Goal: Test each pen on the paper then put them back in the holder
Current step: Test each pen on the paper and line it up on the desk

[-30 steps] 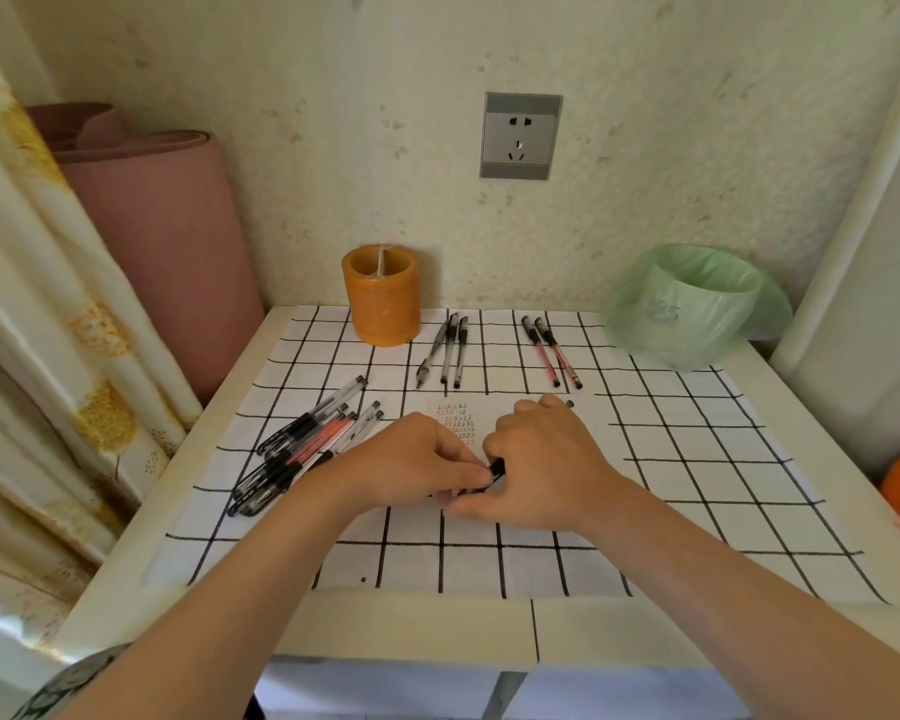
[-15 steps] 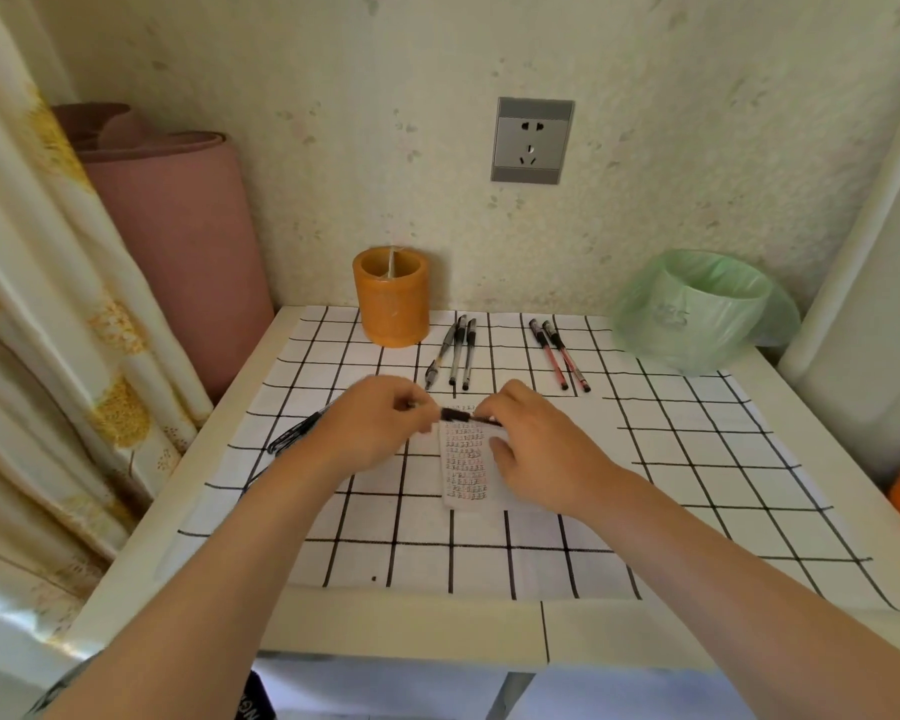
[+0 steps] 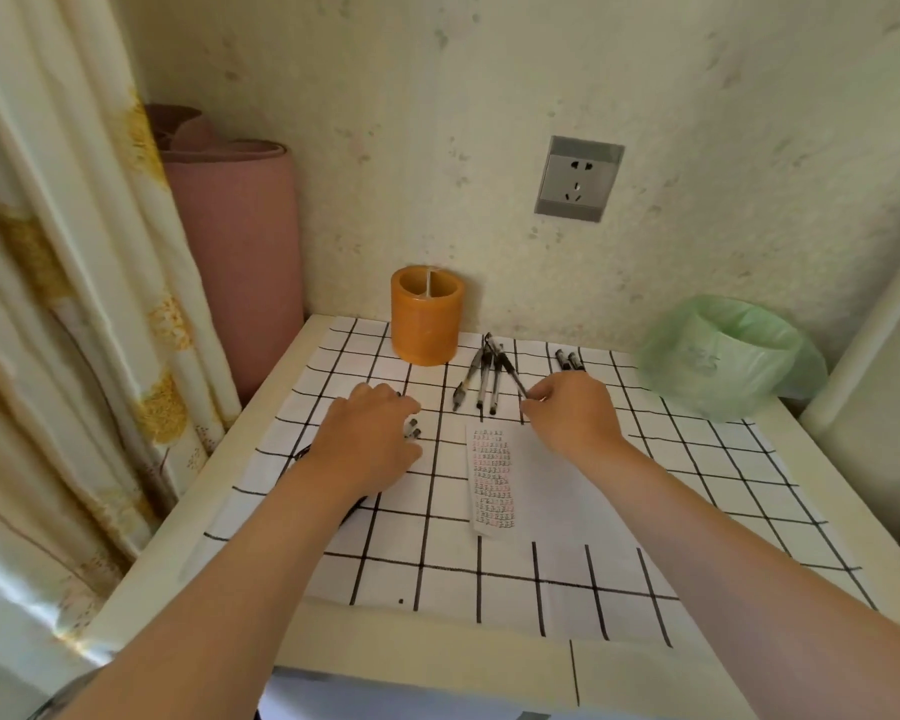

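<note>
- Head view, the only one.
- Right hand (image 3: 572, 414): fingers curled, thumb and fingertips pinching a black pen (image 3: 510, 372) at its near end. Far end aimed at the back edge of the desk (image 3: 437, 648), just beside the three loose pens (image 3: 481, 379).
- Left hand (image 3: 370, 433): palm down, fingers bent over the pen pile (image 3: 413, 429) near the left edge of the desk. Only two pen ends and bits of dark barrel showing past hand and forearm. Cannot tell whether gripping any pen or just resting on them.
- Orange holder (image 3: 426, 319): upright at the back edge, left of centre, close to the wall, with a divider visible inside.
- Three loose pens: flat on the grid cloth (image 3: 697, 485), just right of the holder, tips toward the front edge.
- Two more pens (image 3: 567, 360): further right near the back edge, near ends hidden behind the right hand.
- Paper (image 3: 494, 480): flat mid-desk between both forearms, rows of small black and red scribbles.
- Green-bagged bin (image 3: 728, 356): back right corner.
- Wall socket (image 3: 578, 179): above the back edge.
- Pink rolled mat (image 3: 235, 241) and curtain (image 3: 48, 304): off the left edge.
</note>
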Available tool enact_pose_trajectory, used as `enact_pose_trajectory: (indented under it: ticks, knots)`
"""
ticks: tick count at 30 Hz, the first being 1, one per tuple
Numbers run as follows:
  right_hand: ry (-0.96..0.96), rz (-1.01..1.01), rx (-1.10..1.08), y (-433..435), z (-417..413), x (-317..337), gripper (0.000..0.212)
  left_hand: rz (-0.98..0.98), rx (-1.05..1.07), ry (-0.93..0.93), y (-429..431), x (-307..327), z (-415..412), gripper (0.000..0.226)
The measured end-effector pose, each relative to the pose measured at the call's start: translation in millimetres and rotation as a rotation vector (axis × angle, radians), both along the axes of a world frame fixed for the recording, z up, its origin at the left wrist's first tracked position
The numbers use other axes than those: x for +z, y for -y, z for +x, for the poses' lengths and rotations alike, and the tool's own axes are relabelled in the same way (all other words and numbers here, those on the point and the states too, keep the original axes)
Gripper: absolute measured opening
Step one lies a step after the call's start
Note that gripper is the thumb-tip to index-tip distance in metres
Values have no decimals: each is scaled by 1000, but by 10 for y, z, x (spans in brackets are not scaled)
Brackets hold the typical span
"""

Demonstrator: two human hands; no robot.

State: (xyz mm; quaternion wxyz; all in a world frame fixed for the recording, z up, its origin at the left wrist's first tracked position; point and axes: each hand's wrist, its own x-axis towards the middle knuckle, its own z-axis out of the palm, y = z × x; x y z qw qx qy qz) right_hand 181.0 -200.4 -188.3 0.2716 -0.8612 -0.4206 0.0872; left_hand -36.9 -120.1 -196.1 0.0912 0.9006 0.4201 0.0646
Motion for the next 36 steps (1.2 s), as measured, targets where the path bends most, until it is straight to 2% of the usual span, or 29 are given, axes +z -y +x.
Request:
enact_pose_trajectory:
  ticks: [5, 12, 17, 19, 22, 24, 28, 33, 36]
  knots:
    - [-28, -59, -54, -308, 166, -109, 18, -27, -60, -75, -86, -97, -139, 55]
    - [2, -143, -37, -608, 159, -226, 40, -48, -99, -64, -165, -145, -211, 57]
    - [-31, -158, -4, -647, 104, -196, 41, -89, -113, -40, -184, -120, -209, 54]
    - [10, -184, 24, -604, 52, -152, 36, -100, -115, -22, -184, -105, -230, 53]
    - [166, -163, 131, -543, -108, -82, 18, -82, -94, 28, -187, -45, -304, 49]
    - [202, -96, 283, -496, -286, -46, 23, -90, -56, 71, -195, 2, -381, 42]
    - [297, -87, 670, -379, -691, -56, 16, -148, 6, 133, -176, 36, -566, 18]
    - [367, 5, 930, -318, -992, -167, 14, -243, -32, 128, -144, 47, -735, 17]
    - [418, 26, 1000, -288, -1053, -194, 15, -294, -56, 108, -113, 70, -780, 15]
